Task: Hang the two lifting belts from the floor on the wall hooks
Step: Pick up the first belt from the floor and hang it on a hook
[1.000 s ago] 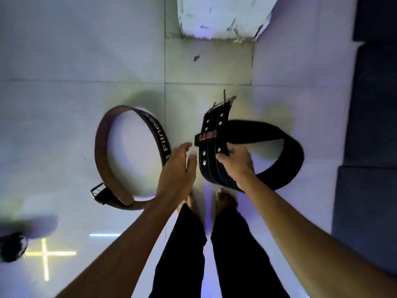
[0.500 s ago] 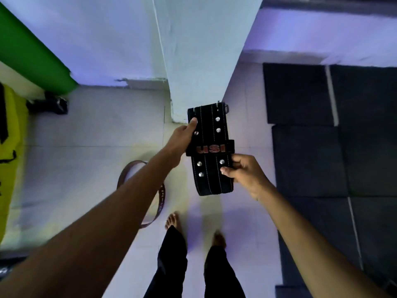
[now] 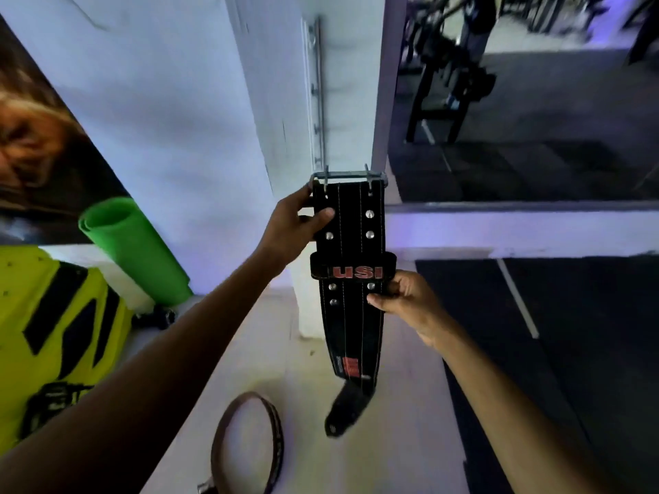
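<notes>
A black lifting belt (image 3: pixel 351 311) with red "USI" lettering hangs upright in front of a white pillar, its metal buckle at the top. My left hand (image 3: pixel 292 224) grips its upper left edge just below the buckle. My right hand (image 3: pixel 410 301) pinches its right edge under the lettered loop. A metal rail of wall hooks (image 3: pixel 315 90) runs up the pillar directly above the buckle. The brown lifting belt (image 3: pixel 246 447) lies coiled on the pale floor below, between my arms.
A rolled green mat (image 3: pixel 132 247) leans against the wall at left, beside a yellow-and-black padded object (image 3: pixel 53 333). A mirror (image 3: pixel 517 101) fills the upper right. Dark rubber flooring (image 3: pixel 570 351) covers the right side.
I have stood up and raised the black belt from the floor to the pillar. It now hangs lengthwise with its tail dangling. The brown belt stays on the floor.
</notes>
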A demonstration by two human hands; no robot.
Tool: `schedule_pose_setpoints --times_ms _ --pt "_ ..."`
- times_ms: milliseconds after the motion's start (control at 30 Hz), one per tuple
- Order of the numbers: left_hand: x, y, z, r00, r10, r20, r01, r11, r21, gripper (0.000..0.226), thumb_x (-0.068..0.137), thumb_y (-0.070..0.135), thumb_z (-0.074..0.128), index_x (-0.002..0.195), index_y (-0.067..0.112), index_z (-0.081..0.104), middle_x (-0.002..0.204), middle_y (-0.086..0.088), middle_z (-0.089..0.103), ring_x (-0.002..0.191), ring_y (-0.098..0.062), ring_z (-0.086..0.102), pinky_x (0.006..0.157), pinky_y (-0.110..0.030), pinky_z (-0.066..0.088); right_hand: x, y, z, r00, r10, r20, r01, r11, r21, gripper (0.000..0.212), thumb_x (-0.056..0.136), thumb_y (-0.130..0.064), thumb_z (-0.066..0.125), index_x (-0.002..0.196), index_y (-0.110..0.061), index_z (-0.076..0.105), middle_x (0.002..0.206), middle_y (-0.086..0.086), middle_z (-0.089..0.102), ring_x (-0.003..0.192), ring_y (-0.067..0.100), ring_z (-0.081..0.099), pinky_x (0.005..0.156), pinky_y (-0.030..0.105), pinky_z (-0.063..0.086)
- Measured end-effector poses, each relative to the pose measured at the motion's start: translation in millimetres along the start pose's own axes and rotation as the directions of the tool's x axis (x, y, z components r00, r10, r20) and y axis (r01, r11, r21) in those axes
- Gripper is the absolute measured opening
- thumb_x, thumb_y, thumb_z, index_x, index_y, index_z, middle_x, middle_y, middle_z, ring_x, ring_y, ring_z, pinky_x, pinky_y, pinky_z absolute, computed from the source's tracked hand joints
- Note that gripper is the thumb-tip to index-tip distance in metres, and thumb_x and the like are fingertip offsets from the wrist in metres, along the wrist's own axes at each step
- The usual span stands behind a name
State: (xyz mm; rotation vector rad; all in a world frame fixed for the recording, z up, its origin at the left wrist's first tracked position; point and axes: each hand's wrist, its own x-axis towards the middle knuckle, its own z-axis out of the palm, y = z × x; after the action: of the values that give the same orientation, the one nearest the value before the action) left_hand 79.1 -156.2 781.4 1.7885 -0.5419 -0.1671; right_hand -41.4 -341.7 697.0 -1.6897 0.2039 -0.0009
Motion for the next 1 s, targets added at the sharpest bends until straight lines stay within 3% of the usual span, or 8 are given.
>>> schedule_pose_setpoints --times_ms 200,367,467,667,767,800,900,1000 --pt "-14 96 -34 0.992 0.124 -0.018 -0.125 0.991 -0.048 0.037 0.093 0.0 0.064 0.123 0.013 0.048 0.119 -0.008 0.065 0.081 -0.018 0.07 0.08 -0.039 0.06 -24 -92 1 0.963 -0.257 -0.087 0.257 0.966 -0.004 0.019 0.082 -0.004 0.071 0.1 -0.01 0.069 0.092 0.006 0.074 0.086 0.017 0.071 0.079 0.026 0.058" --pt "-31 158 -53 0.948 0.317 -0.013 -0.317 0.947 -0.046 0.033 0.1 0.004 0.054 0.123 0.016 0.034 0.106 -0.005 0.062 0.069 -0.002 0.065 0.07 -0.022 0.055 -46 -159 10 0.914 -0.368 -0.169 0.369 0.929 -0.023 0.019 0.084 0.01 0.064 0.096 -0.005 0.066 0.093 0.016 0.067 0.083 0.025 0.065 0.071 0.026 0.058" --pt "-42 192 -68 0.911 0.413 -0.021 -0.413 0.909 -0.048 0.04 0.099 0.002 0.054 0.129 0.017 0.032 0.108 -0.008 0.064 0.078 -0.008 0.067 0.071 -0.022 0.056 -62 -195 18 0.888 -0.402 -0.221 0.407 0.913 -0.024 0.03 0.081 0.015 0.063 0.092 -0.012 0.067 0.09 0.013 0.068 0.085 0.024 0.066 0.078 0.036 0.057" --pt "-53 263 -80 0.83 0.525 -0.187 -0.547 0.832 -0.091 0.045 0.094 -0.002 0.059 0.132 0.015 0.041 0.106 -0.011 0.069 0.087 -0.017 0.069 0.07 -0.031 0.06 -74 -260 20 0.785 -0.535 -0.314 0.552 0.833 -0.037 0.044 0.077 0.018 0.064 0.089 -0.024 0.068 0.083 -0.009 0.073 0.075 -0.001 0.069 0.066 0.014 0.055" --pt "-54 296 -85 0.795 0.561 -0.229 -0.591 0.802 -0.087 0.045 0.093 -0.002 0.06 0.131 0.016 0.044 0.103 -0.006 0.068 0.086 -0.013 0.069 0.068 -0.029 0.059 -83 -285 18 0.764 -0.568 -0.306 0.591 0.806 -0.018 0.032 0.083 0.014 0.062 0.098 -0.014 0.067 0.078 -0.002 0.07 0.054 -0.006 0.063 0.05 0.006 0.045" --pt "-55 307 -87 0.785 0.569 -0.244 -0.601 0.796 -0.077 0.044 0.093 -0.002 0.061 0.131 0.016 0.045 0.101 -0.004 0.068 0.084 -0.012 0.069 0.067 -0.03 0.06 -84 -290 18 0.762 -0.577 -0.294 0.602 0.798 -0.005 0.029 0.085 0.012 0.062 0.104 -0.009 0.066 0.082 0.003 0.068 0.053 -0.006 0.062 0.051 0.008 0.046" --pt "-58 338 -93 0.757 0.582 -0.298 -0.622 0.781 -0.055 0.041 0.093 -0.001 0.061 0.128 0.018 0.049 0.098 -0.002 0.069 0.078 -0.011 0.07 0.065 -0.035 0.062 -86 -307 18 0.745 -0.614 -0.261 0.644 0.764 0.044 0.027 0.085 0.0 0.067 0.111 -0.009 0.068 0.098 0.008 0.072 0.09 0.015 0.071 0.081 0.032 0.056" --pt "-57 361 -102 0.724 0.59 -0.357 -0.642 0.766 -0.036 0.04 0.093 0.0 0.06 0.127 0.018 0.051 0.096 -0.007 0.07 0.074 -0.014 0.069 0.06 -0.034 0.06 -84 -317 25 0.723 -0.643 -0.251 0.67 0.742 0.03 0.022 0.084 -0.001 0.069 0.106 -0.005 0.068 0.096 0.007 0.072 0.088 0.013 0.07 0.082 0.026 0.056"
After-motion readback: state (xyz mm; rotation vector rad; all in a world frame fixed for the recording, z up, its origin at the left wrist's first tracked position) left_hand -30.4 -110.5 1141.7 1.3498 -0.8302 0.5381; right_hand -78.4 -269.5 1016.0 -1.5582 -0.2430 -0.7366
